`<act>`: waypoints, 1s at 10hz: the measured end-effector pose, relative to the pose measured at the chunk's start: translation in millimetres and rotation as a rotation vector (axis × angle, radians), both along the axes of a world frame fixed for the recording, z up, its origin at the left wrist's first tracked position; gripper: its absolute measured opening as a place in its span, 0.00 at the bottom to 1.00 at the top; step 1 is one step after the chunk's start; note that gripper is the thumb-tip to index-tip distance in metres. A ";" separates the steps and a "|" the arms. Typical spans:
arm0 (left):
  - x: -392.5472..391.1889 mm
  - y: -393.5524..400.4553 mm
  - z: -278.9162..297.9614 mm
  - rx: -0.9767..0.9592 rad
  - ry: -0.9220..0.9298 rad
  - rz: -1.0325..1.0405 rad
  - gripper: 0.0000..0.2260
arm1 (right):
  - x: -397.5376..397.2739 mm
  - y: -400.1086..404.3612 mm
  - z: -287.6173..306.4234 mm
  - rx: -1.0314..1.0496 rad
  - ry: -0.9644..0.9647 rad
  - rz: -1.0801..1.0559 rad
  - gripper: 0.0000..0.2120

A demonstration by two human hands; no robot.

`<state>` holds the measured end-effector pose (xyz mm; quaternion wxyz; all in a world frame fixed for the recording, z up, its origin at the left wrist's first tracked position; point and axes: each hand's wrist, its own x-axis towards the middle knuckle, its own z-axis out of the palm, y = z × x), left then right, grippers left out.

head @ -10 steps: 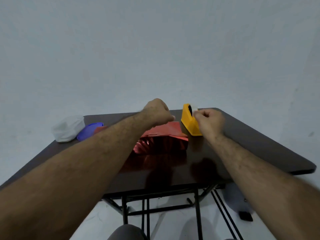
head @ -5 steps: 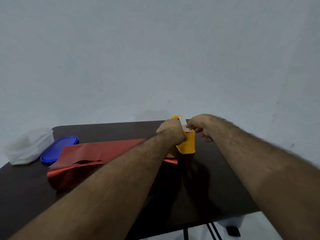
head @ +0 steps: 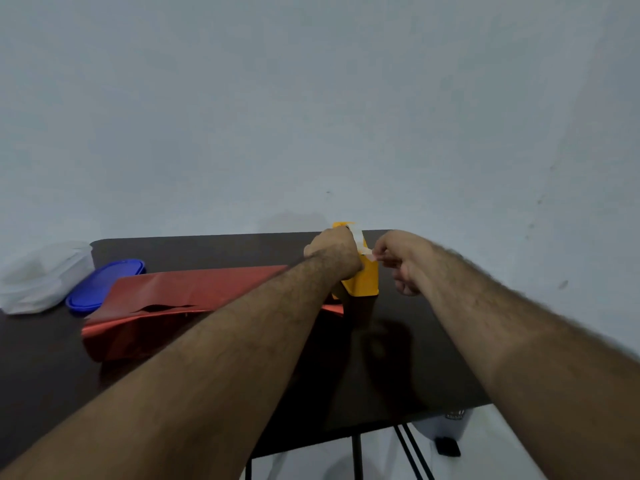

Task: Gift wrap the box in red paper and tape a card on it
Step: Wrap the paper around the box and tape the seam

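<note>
Tape dispenser (head: 362,280) yellow-orange, near the table's far edge; strip of tape (head: 360,241) on it pale, whitish. Wrapping paper (head: 180,299) plain red, slightly glossy on its near fold, no print. Lid (head: 104,284) solid blue, by the table's far left corner. Container (head: 40,275) beside it milky white, translucent. Table (head: 381,358) very dark brown, shiny.

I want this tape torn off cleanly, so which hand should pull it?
Right hand: it already pinches the tape end, while the left hand steadies the dispenser.
</note>
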<state>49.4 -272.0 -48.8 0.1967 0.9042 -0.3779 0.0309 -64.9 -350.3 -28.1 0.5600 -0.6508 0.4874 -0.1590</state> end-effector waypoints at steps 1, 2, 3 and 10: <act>1.1 1.8 1.6 -0.007 -0.005 -0.003 0.14 | 0.3 -0.7 -17.5 -0.045 -0.128 -0.070 0.05; -1.6 1.1 0.0 -0.008 -0.020 0.013 0.14 | 2.1 0.5 -33.8 -0.130 -0.214 -0.151 0.06; -8.3 0.1 -0.6 -0.035 -0.012 0.048 0.10 | 6.3 10.3 -46.8 -0.171 -0.237 -0.181 0.11; -5.5 67.4 46.8 -0.283 0.152 -0.017 0.08 | 7.5 28.8 -15.8 -0.695 0.019 0.108 0.12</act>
